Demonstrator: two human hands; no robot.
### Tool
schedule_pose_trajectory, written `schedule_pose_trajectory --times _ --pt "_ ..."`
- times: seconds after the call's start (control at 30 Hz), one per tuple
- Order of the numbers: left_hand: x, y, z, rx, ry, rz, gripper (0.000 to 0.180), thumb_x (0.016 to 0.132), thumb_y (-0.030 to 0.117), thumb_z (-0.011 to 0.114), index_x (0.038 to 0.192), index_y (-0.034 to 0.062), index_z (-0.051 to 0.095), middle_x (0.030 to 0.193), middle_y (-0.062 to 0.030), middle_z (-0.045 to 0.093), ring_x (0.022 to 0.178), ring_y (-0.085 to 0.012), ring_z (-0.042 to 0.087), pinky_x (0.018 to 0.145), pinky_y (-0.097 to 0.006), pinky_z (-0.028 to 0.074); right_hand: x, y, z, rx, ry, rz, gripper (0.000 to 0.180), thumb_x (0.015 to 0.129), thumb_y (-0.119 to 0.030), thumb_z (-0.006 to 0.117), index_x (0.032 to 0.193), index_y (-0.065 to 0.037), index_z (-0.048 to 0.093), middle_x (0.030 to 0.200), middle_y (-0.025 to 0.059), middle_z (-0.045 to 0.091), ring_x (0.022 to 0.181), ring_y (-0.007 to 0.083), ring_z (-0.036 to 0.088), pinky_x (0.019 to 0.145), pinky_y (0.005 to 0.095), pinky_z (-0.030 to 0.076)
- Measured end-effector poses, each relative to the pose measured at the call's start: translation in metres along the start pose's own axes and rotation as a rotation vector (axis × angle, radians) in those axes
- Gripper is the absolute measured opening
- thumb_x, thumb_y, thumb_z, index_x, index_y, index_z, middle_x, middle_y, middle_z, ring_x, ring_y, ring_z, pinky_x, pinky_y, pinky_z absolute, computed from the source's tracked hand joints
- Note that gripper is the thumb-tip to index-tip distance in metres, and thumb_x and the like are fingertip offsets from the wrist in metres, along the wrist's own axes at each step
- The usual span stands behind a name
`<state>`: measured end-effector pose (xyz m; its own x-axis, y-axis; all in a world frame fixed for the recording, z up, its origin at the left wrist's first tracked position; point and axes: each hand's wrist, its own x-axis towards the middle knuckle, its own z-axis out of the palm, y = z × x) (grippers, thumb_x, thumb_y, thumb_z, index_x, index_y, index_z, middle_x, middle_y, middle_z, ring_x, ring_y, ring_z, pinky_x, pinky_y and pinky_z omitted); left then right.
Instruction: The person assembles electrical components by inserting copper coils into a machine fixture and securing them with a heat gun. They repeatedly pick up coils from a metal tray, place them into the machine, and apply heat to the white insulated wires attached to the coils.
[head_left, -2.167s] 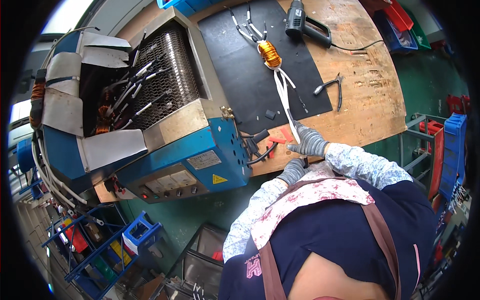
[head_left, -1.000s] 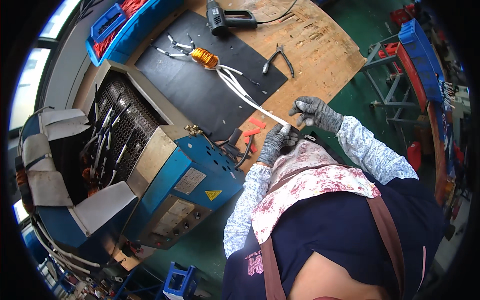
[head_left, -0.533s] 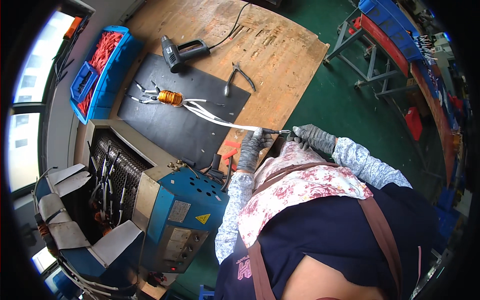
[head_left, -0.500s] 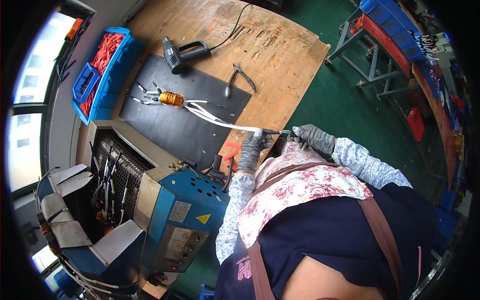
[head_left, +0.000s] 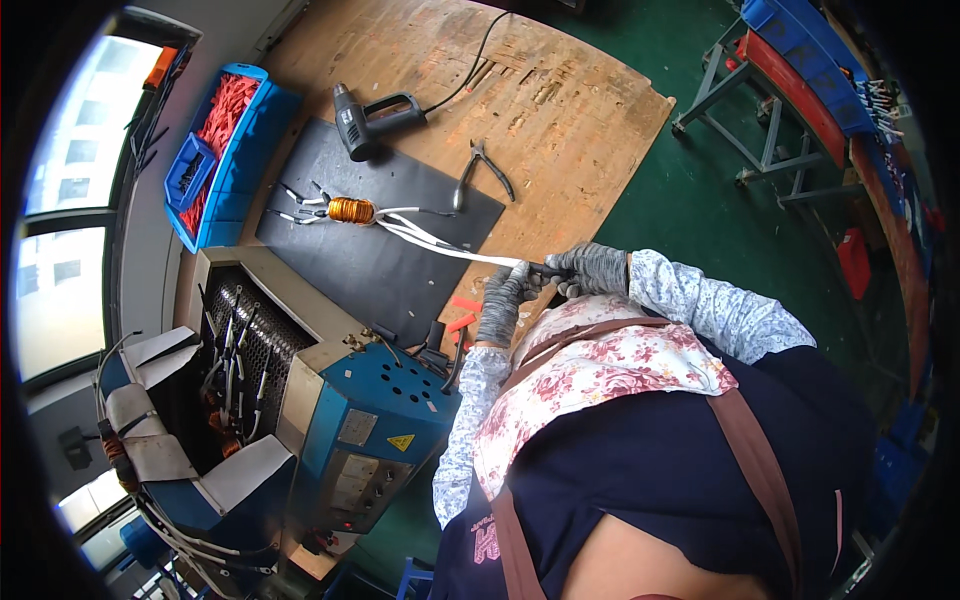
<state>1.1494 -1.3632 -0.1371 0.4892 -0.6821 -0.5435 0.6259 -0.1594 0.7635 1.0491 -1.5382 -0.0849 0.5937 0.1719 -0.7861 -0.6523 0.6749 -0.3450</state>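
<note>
A toroidal coil (head_left: 351,210) wound with copper wire lies on the black mat (head_left: 330,265), short dark-tipped leads on its left. Long white-sleeved leads (head_left: 440,247) run from its right side to my hands at the table's front edge. My left hand (head_left: 503,294), in a grey knit glove, grips the white lead near its end. Just to its right, my gloved right hand (head_left: 592,268) has its fingers closed on the dark sleeve (head_left: 545,270) at that lead's tip. The tip itself is hidden by the right fingers.
A heat gun (head_left: 368,122) and pliers (head_left: 478,175) lie on the wooden table (head_left: 570,110). Blue bins (head_left: 250,150) with red sleeves stand at left. A blue machine (head_left: 370,400) with a mesh conveyor is at lower left. Red scraps (head_left: 462,322) lie near my left hand.
My right hand has moved left, closing on the dark end of the lead and covering the tip that showed before. The whole view has shifted slightly.
</note>
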Motion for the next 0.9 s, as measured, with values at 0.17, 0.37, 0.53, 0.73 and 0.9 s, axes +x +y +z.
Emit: schedule_pose_trajectory --times 0.17,0.37,0.53,0.73,0.9 --pt "0.000 0.002 0.009 -0.057 0.070 -0.030 0.022 0.090 0.022 0.053 0.093 0.0003 0.058 0.074 -0.0068 0.062 0.063 -0.0122 0.058 0.056 -0.023 0.048 0.002 -0.021 -0.016 -0.024 -0.180 0.216 0.043 0.089 -0.039 0.049 0.091 0.003 0.057 0.068 0.0115 0.057 0.052 0.0190 0.057 0.046 0.0268 0.051" --pt "0.006 0.002 0.013 -0.093 0.075 -0.037 0.021 0.090 0.021 0.053 0.093 0.0004 0.058 0.074 -0.0071 0.061 0.063 -0.0120 0.057 0.057 -0.023 0.048 0.022 -0.018 -0.030 0.023 -0.195 0.249 0.035 0.090 -0.034 0.044 0.087 0.000 0.053 0.072 0.0142 0.058 0.053 0.0226 0.059 0.048 0.0295 0.054" --pt "0.013 -0.005 0.015 -0.110 0.139 -0.038 0.020 0.090 0.020 0.053 0.093 0.0009 0.058 0.075 -0.0072 0.061 0.062 -0.0120 0.058 0.056 -0.023 0.048 0.037 -0.028 -0.043 -0.164 -0.262 0.274 0.042 0.090 -0.041 0.042 0.091 -0.001 0.055 0.072 0.0125 0.058 0.056 0.0206 0.059 0.051 0.0305 0.052" --pt "0.006 -0.027 0.018 -0.229 0.239 -0.119 0.017 0.090 0.016 0.052 0.099 0.0024 0.056 0.080 -0.0053 0.062 0.064 -0.0102 0.057 0.056 -0.021 0.047 0.076 -0.111 -0.022 -1.451 0.331 -0.700 0.038 0.086 -0.036 0.049 0.100 -0.002 0.057 0.091 0.0167 0.062 0.084 0.0323 0.060 0.077 0.0396 0.047" --pt "-0.019 -0.037 0.028 -0.522 0.371 -0.154 0.044 0.089 0.014 0.053 0.128 0.0017 0.037 0.096 -0.0074 0.058 0.073 -0.0133 0.058 0.066 -0.023 0.052 0.152 -0.187 0.065 -1.646 0.342 -1.187 0.042 0.079 -0.021 0.057 0.117 -0.005 0.050 0.115 0.0178 0.054 0.108 0.0317 0.051 0.094 0.0390 0.039"
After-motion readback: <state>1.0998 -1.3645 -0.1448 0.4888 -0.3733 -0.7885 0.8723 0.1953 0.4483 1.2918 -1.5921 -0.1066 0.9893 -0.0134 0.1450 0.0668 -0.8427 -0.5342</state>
